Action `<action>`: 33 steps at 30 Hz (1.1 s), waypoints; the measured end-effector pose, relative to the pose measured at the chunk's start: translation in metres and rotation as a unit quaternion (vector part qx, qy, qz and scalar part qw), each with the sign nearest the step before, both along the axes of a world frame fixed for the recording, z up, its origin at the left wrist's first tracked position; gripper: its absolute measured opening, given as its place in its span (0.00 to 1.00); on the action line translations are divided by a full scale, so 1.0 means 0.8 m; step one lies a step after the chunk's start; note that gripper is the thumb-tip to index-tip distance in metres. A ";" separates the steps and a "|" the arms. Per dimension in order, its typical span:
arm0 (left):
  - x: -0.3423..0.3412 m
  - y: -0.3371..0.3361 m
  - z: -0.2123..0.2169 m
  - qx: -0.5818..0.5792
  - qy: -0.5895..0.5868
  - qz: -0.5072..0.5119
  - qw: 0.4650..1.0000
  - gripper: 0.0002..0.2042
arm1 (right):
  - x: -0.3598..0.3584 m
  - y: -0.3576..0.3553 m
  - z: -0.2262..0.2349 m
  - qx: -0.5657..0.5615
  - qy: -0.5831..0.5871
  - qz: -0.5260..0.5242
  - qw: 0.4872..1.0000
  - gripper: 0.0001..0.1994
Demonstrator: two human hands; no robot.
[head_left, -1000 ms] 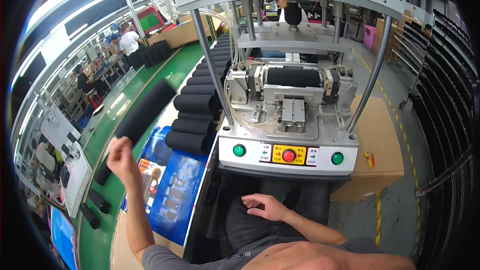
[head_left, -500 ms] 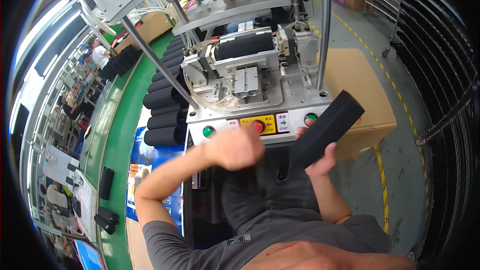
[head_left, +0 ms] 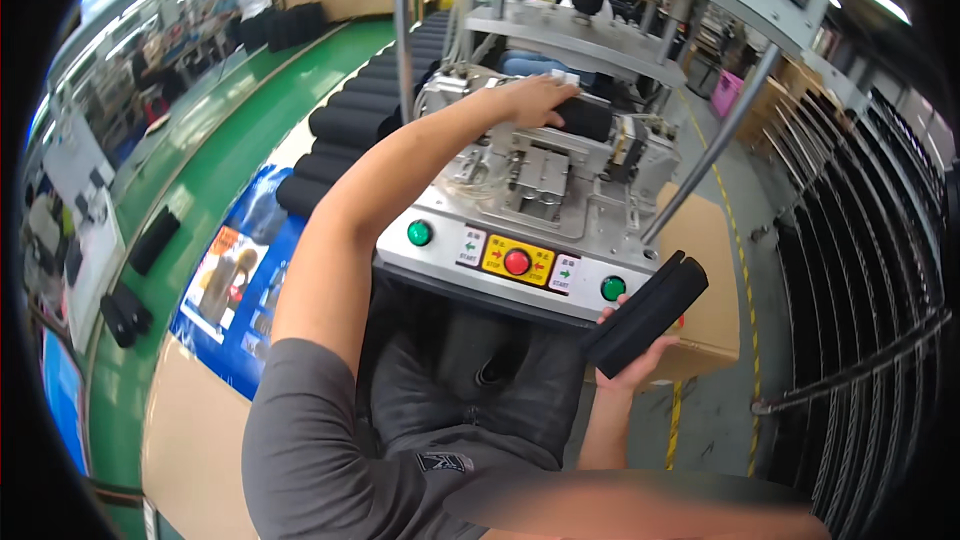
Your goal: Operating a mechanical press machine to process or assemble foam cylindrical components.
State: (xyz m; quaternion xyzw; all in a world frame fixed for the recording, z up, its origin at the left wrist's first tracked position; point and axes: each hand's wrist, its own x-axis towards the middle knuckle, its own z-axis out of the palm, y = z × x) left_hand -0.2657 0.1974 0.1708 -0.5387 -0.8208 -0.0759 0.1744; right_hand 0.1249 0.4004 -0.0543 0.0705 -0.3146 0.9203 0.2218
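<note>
My right hand (head_left: 630, 365) grips a black sleeve (head_left: 655, 310), a rolled tube held tilted in front of the machine's right corner. My left arm stretches over the machine (head_left: 480, 200) to its clamping fixture. There my left hand (head_left: 538, 100) lies with fingers extended and apart over the left part of another black sleeve (head_left: 588, 122), which sits in the metal cradle. Whether the fingertips press on that sleeve I cannot tell. The front panel carries a left green button (head_left: 419, 232), a red button (head_left: 517, 261) and a right green button (head_left: 613, 288).
Several black sleeves (head_left: 335, 162) lie in a row left of the machine, by a blue printed sheet (head_left: 240, 280). Steel posts (head_left: 715, 145) rise at the machine's corners. A cardboard box (head_left: 705, 280) stands at right, with a black wire rack (head_left: 850, 320) beyond.
My left hand has moved from in front of the button panel up and forward to the fixture. The view has turned. My right hand still holds its sleeve.
</note>
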 end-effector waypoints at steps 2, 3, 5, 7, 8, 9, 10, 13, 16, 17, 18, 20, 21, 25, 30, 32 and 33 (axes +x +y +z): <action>0.045 -0.016 0.003 0.066 0.142 -0.006 0.988 0.39 | -0.006 0.003 -0.002 0.000 -0.008 0.004 1.000 0.55; 0.070 -0.024 0.006 0.084 0.192 0.011 0.978 0.41 | -0.009 0.006 -0.003 0.001 -0.011 -0.003 1.000 0.54; 0.128 -0.056 -0.001 0.142 0.257 0.018 0.956 0.42 | -0.015 0.020 0.002 0.045 -0.001 0.010 0.999 0.56; 0.189 -0.106 -0.020 0.206 0.200 -0.015 0.958 0.41 | -0.024 0.037 0.022 0.084 0.007 0.028 0.996 0.57; 0.220 -0.134 -0.035 0.200 0.178 -0.032 0.963 0.42 | -0.029 0.044 0.039 0.147 0.011 -0.008 0.989 0.55; 0.249 -0.161 -0.051 0.186 0.126 -0.037 0.974 0.42 | -0.036 0.048 0.061 0.198 0.035 -0.033 0.979 0.52; 0.277 -0.182 -0.070 0.173 0.049 -0.077 0.981 0.41 | -0.044 0.048 0.087 0.276 0.005 -0.056 0.959 0.50; 0.329 -0.217 -0.141 0.117 -0.111 -0.137 0.977 0.39 | -0.090 0.032 0.183 0.562 0.020 -0.223 0.796 0.47; 0.340 -0.235 -0.203 -0.058 -0.257 -0.101 0.959 0.37 | -0.162 -0.008 0.258 0.765 0.050 -0.271 0.582 0.42; 0.337 -0.240 -0.218 -0.106 -0.278 -0.097 0.950 0.36 | -0.186 -0.019 0.275 0.794 0.069 -0.271 0.540 0.41; 0.333 -0.244 -0.230 -0.124 -0.271 -0.097 0.950 0.36 | -0.211 -0.028 0.288 0.819 0.073 -0.275 0.498 0.40; 0.322 -0.250 -0.247 -0.135 -0.265 -0.104 0.949 0.37 | -0.248 -0.038 0.302 0.867 0.052 -0.256 0.425 0.38; 0.315 -0.253 -0.251 -0.123 -0.270 -0.099 0.950 0.36 | -0.268 -0.041 0.306 0.875 0.052 -0.243 0.415 0.37; 0.303 -0.262 -0.260 -0.089 -0.288 -0.082 0.950 0.35 | -0.341 -0.037 0.311 0.908 0.027 -0.205 0.363 0.37; 0.301 -0.265 -0.266 -0.110 -0.297 -0.092 0.944 0.34 | -0.408 -0.022 0.304 0.932 0.034 -0.134 0.335 0.36; 0.300 -0.265 -0.266 -0.113 -0.305 -0.088 0.941 0.34 | -0.426 -0.021 0.297 0.934 0.012 -0.100 0.344 0.35; 0.300 -0.266 -0.265 -0.115 -0.310 -0.087 0.940 0.34 | -0.432 -0.021 0.293 0.934 0.000 -0.083 0.348 0.35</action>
